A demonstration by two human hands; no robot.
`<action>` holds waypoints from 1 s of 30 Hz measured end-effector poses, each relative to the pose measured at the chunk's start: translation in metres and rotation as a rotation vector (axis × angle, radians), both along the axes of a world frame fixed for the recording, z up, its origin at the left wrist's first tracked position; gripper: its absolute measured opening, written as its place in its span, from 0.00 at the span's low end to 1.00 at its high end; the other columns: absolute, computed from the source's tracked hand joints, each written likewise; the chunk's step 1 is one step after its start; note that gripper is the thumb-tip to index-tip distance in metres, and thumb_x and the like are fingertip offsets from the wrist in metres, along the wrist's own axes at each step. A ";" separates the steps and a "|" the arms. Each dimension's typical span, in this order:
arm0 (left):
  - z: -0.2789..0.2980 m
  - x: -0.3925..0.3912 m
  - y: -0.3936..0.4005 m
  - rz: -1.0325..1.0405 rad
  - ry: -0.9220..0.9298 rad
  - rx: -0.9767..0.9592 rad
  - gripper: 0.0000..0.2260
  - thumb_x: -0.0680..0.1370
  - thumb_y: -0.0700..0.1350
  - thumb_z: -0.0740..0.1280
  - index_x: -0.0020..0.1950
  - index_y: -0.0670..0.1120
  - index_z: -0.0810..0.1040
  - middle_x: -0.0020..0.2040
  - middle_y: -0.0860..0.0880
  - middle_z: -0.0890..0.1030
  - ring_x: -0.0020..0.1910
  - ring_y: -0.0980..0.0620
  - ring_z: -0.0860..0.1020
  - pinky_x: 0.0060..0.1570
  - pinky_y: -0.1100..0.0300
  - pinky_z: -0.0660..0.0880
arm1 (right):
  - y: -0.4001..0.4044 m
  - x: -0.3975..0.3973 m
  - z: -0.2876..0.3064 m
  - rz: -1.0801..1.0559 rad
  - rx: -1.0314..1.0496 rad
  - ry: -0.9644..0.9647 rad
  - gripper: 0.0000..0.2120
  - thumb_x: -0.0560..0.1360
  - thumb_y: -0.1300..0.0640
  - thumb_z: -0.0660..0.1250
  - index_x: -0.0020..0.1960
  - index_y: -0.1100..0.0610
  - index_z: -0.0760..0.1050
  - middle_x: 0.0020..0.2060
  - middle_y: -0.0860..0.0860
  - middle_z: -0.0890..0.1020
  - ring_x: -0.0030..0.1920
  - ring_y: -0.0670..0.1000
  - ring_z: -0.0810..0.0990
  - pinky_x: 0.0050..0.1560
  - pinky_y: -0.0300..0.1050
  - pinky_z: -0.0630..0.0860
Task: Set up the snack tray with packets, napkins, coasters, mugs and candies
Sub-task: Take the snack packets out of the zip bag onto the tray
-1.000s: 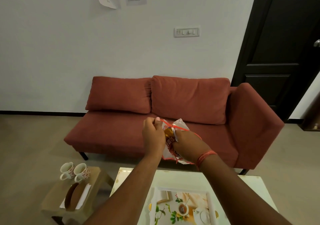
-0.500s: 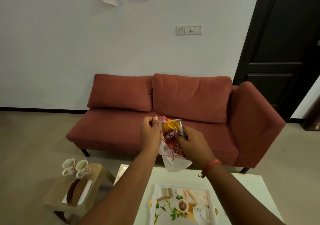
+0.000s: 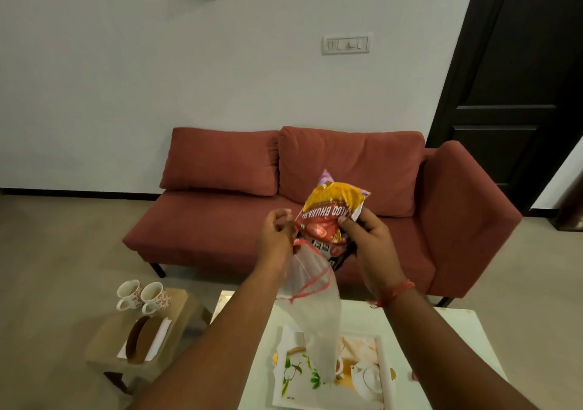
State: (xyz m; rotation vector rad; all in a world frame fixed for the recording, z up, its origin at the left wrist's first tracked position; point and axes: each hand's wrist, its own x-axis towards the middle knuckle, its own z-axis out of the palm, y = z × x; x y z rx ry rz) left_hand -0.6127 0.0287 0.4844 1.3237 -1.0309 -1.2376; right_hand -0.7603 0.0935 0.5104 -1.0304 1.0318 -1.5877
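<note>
My right hand grips a red and yellow snack packet, held up out of a clear plastic bag with a red rim. My left hand pinches the bag's top edge, and the bag hangs down over the printed white tray on the white table. Two floral mugs stand on a low wooden stool at the lower left. Brown coasters lie on white napkins on that stool.
A rust-red sofa stands against the white wall behind the table. A dark door is at the right. Beige floor lies to the left of the stool.
My right hand has pulled the snack packet up and out of the plastic bag. The bag now hangs limp from my left hand. The view has moved closer to the table.
</note>
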 end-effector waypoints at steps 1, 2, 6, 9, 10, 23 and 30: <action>0.001 -0.001 0.002 -0.023 -0.033 -0.004 0.07 0.83 0.44 0.60 0.53 0.53 0.77 0.46 0.48 0.83 0.38 0.53 0.79 0.33 0.59 0.75 | -0.003 0.000 0.001 -0.023 0.023 -0.087 0.11 0.79 0.63 0.64 0.59 0.58 0.80 0.54 0.56 0.85 0.56 0.57 0.83 0.55 0.53 0.80; 0.003 -0.002 0.005 -0.033 -0.070 0.002 0.08 0.83 0.45 0.60 0.53 0.53 0.78 0.47 0.48 0.83 0.40 0.52 0.80 0.34 0.59 0.75 | -0.006 -0.001 0.001 -0.050 0.047 -0.169 0.11 0.79 0.62 0.64 0.61 0.59 0.79 0.55 0.58 0.84 0.56 0.58 0.83 0.56 0.55 0.80; 0.006 -0.002 0.011 -0.081 -0.031 0.126 0.15 0.82 0.56 0.59 0.49 0.49 0.81 0.35 0.49 0.78 0.30 0.56 0.72 0.30 0.62 0.72 | -0.014 -0.005 -0.001 -0.118 0.152 -0.366 0.13 0.79 0.60 0.64 0.62 0.61 0.78 0.53 0.59 0.84 0.53 0.58 0.83 0.52 0.53 0.80; 0.004 -0.001 0.016 -0.176 0.131 0.216 0.26 0.77 0.68 0.58 0.43 0.48 0.82 0.30 0.51 0.78 0.26 0.57 0.71 0.27 0.63 0.68 | -0.016 -0.006 -0.010 -0.038 0.270 -0.290 0.13 0.78 0.60 0.64 0.61 0.61 0.79 0.54 0.60 0.84 0.55 0.61 0.83 0.58 0.59 0.79; 0.001 0.000 0.017 -0.210 0.126 0.222 0.26 0.76 0.69 0.58 0.43 0.48 0.81 0.31 0.51 0.79 0.26 0.58 0.71 0.27 0.63 0.68 | -0.016 -0.007 -0.014 0.001 0.317 -0.265 0.13 0.78 0.59 0.64 0.61 0.61 0.79 0.54 0.61 0.84 0.56 0.62 0.83 0.59 0.60 0.79; -0.116 -0.015 0.031 -0.108 -0.119 0.294 0.17 0.79 0.61 0.61 0.60 0.52 0.75 0.52 0.46 0.82 0.42 0.52 0.77 0.29 0.62 0.71 | -0.003 -0.032 -0.127 0.135 0.626 -0.175 0.23 0.73 0.60 0.73 0.64 0.60 0.68 0.54 0.59 0.81 0.47 0.54 0.85 0.49 0.54 0.81; -0.197 -0.032 0.036 -0.077 -0.242 0.377 0.19 0.80 0.61 0.60 0.64 0.51 0.72 0.58 0.44 0.81 0.45 0.48 0.81 0.31 0.64 0.73 | 0.011 -0.050 -0.232 -0.114 0.776 -0.161 0.20 0.74 0.65 0.73 0.61 0.62 0.69 0.54 0.63 0.81 0.50 0.62 0.84 0.53 0.62 0.81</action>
